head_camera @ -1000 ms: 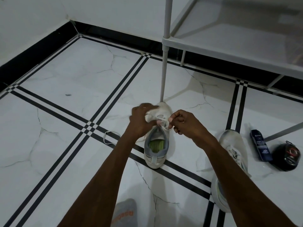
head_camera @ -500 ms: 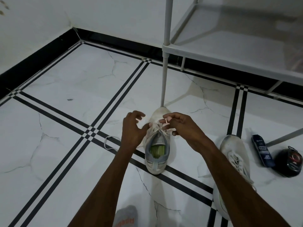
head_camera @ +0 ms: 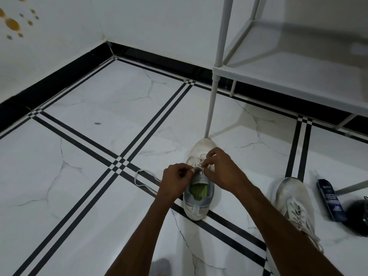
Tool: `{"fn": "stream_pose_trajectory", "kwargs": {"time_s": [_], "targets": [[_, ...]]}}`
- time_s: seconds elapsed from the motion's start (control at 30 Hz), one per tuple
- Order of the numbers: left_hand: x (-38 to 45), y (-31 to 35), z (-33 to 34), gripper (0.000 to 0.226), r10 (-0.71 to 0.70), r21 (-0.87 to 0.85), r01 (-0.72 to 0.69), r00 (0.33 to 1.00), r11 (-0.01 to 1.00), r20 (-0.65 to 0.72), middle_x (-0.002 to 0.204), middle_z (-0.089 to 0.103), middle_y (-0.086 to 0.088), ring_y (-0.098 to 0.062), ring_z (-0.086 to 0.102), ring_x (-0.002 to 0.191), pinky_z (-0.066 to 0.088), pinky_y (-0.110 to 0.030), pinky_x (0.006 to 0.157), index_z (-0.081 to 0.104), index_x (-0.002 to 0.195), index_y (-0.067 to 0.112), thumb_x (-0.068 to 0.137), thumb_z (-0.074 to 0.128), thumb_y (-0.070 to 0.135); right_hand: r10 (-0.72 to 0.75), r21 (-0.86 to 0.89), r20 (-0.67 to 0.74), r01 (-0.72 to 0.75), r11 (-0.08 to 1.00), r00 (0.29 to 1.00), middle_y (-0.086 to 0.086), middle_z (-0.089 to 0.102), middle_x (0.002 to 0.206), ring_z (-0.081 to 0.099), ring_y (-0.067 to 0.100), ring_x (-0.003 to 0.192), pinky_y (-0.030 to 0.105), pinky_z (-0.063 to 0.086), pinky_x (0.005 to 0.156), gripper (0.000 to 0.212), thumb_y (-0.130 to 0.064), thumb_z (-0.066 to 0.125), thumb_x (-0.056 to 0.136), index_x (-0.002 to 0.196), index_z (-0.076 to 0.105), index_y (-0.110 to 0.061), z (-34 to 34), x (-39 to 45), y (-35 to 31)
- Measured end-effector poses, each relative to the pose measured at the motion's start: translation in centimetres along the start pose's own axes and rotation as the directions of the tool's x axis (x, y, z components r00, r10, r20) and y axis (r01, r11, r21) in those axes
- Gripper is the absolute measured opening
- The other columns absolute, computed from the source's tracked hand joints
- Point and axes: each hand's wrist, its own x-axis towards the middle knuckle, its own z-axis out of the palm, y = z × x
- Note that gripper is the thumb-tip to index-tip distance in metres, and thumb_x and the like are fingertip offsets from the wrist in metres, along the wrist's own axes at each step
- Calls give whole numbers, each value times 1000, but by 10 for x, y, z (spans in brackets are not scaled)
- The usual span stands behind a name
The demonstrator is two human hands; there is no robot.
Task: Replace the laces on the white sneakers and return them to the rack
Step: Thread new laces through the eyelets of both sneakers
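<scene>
Both hands meet over the lacing area of a white sneaker [head_camera: 199,198] standing on the tiled floor [head_camera: 99,196], heel toward the person, toe touching or just short of the rack leg [head_camera: 212,108].

Left hand [head_camera: 175,183]: fingers curled, fingertips pinching a short run of white lace [head_camera: 196,167] at the shoe's upper eyelets. Right hand [head_camera: 221,170]: fingers curled too, thumb and forefinger pinching the same lace just beside the left fingertips. The two hands are nearly touching; whether the fingertips actually meet is hard to tell at this blur.

Under the hands, the sneaker's grey collar and green insole show in the opening. The lace's loose end [head_camera: 144,179] trails away to the left of the left hand and lies in a loop on the floor, across the black tile stripes.

To the right of the right forearm: second white sneaker [head_camera: 292,198], laced, on the floor, its rear part hidden behind the arm. Further right of it, a dark blue spray can [head_camera: 330,200] lying flat, then a round black object [head_camera: 359,217] cut by the frame edge.

Above and beyond the hands: white rack shelf [head_camera: 294,76]. Below the left forearm, at the frame bottom, a grey sock [head_camera: 161,266].
</scene>
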Motion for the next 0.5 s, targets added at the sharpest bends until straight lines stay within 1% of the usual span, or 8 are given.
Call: {"fn": "stream_pose_trajectory", "kwargs": {"time_s": [0.03, 0.13, 0.2, 0.27, 0.37, 0.5], "targets": [[-1, -1, 1, 11, -19, -12, 19, 1000, 1000, -4, 89, 78, 6, 0, 70, 82, 52, -12, 74, 79, 94, 20, 92, 72, 29, 1, -25, 20, -1, 1000, 1000, 5, 53, 129, 56, 20, 115, 22, 41, 97, 27, -22, 66, 93, 118, 71, -11, 2, 0, -1], [-1, -6, 2, 14, -85, -82, 85, 996, 993, 9, 89, 78, 9, -5, 72, 86, 59, -28, 81, 81, 95, 23, 93, 71, 32, 5, -59, 35, -3, 998, 999, 6, 52, 127, 58, 22, 110, 24, 46, 91, 27, -20, 63, 94, 118, 71, -11, 8, 2, -1], [-1, -10, 0, 15, -96, -138, 100, 995, 985, 35, 89, 78, 7, -9, 73, 88, 60, -37, 86, 81, 97, 21, 93, 71, 32, -10, -85, 45, 14, 996, 999, 5, 50, 126, 58, 23, 109, 21, 44, 87, 27, -18, 62, 94, 120, 70, -10, 14, 3, -2], [-1, -13, -1, 16, -101, -178, 108, 994, 978, 51, 90, 78, 5, -14, 74, 89, 60, -43, 88, 81, 99, 19, 93, 72, 31, 1, -93, 50, 4, 996, 999, 5, 50, 126, 57, 22, 110, 19, 40, 85, 29, -15, 61, 95, 122, 69, -9, 20, 3, 0], [-2, -14, 0, 16, -94, -209, 100, 995, 973, 39, 89, 79, 4, -14, 74, 88, 60, -44, 89, 81, 100, 17, 93, 73, 28, -11, -99, 22, 13, 995, 1000, 6, 49, 127, 55, 22, 113, 18, 37, 85, 27, -14, 60, 95, 120, 70, -8, 28, 4, 2], [-3, -13, 1, 17, -82, -206, 88, 996, 975, 38, 92, 79, 4, -10, 74, 89, 61, -39, 88, 81, 102, 17, 93, 73, 29, 48, -70, -2, -48, 996, 999, 5, 51, 122, 53, 14, 99, 16, 35, 78, 32, -18, 63, 94, 124, 64, -9, 36, 10, 4]]}}
